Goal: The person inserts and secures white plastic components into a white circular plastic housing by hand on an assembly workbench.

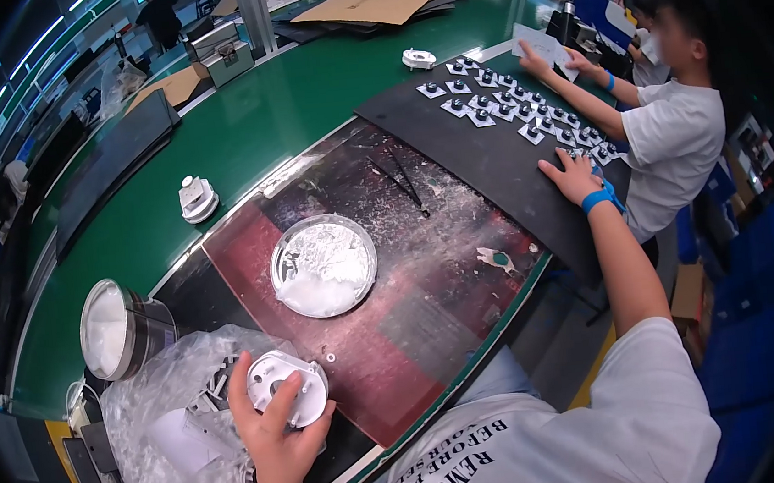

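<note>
My left hand (280, 435) grips a white round plastic housing (288, 388) with holes in its face, fingers and thumb around its rim. It is held over the table's near edge, beside a clear plastic bag (175, 444) with dark and white small parts. Far to the right, my right hand (575, 179), with a blue wristband, reaches onto a black mat (452, 144). Its thumb and fingers are apart at the near end of several small white square pieces with black round centres (522, 105). Whatever lies beneath its fingertips is hard to make out.
A round dish of white paste (325, 265) sits on the stained red-black board (420, 303). Left of it stands a bucket (128, 328) of white material. White housings (198, 199) rest on the green table (300, 93). At right, a co-worker (671, 125) holds a white sheet (540, 44).
</note>
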Demonstrator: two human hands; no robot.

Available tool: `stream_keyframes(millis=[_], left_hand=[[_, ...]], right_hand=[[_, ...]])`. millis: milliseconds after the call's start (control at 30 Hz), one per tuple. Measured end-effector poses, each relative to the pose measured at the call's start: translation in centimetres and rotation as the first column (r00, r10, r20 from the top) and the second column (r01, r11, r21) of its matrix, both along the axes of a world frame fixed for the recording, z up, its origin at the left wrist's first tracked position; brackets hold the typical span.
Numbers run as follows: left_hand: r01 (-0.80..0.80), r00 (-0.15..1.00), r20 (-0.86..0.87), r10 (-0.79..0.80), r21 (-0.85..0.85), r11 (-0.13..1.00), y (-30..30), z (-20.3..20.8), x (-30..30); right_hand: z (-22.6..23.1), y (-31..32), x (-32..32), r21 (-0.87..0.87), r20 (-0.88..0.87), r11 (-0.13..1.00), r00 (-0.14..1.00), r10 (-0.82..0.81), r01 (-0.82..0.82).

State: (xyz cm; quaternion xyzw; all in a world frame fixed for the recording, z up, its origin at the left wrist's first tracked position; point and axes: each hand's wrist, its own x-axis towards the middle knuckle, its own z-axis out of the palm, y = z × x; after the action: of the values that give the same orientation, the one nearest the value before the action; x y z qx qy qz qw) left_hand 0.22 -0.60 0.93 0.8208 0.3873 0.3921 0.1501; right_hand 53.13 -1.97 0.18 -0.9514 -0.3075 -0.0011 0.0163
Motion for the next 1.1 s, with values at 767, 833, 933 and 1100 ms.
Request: stream_keyframes(millis=[767, 833, 933, 1100], left_hand=[[0.173, 0.959, 0.236, -0.159, -0.04, 0.984, 1.3, -1.3, -0.3], [0.175, 0.962, 0.22, -0.162, -0.043, 0.984, 1.3, -1.3, -0.2], [0.196, 0.96, 0.207, -0.188, -0.019, 0.98, 1.5, -1.3, -0.4], [0.189, 0.962, 0.21, -0.177, -0.038, 0.981, 1.5, -1.3, -0.5]], right_hand=[[7.0, 4.8, -27.3, 0.891, -0.358, 0.198, -0.365, 0.859, -0.408], [7.0, 5.1, -28.8, 0.904, -0.404, 0.268, -0.463, 0.789, -0.332], [6.9, 6.3, -30.0, 0.871, -0.425, 0.172, -0.53, 0.734, -0.46], [5.8, 4.9, -29.2, 0.808, -0.582, 0.514, -0.528, 0.618, -0.288]])
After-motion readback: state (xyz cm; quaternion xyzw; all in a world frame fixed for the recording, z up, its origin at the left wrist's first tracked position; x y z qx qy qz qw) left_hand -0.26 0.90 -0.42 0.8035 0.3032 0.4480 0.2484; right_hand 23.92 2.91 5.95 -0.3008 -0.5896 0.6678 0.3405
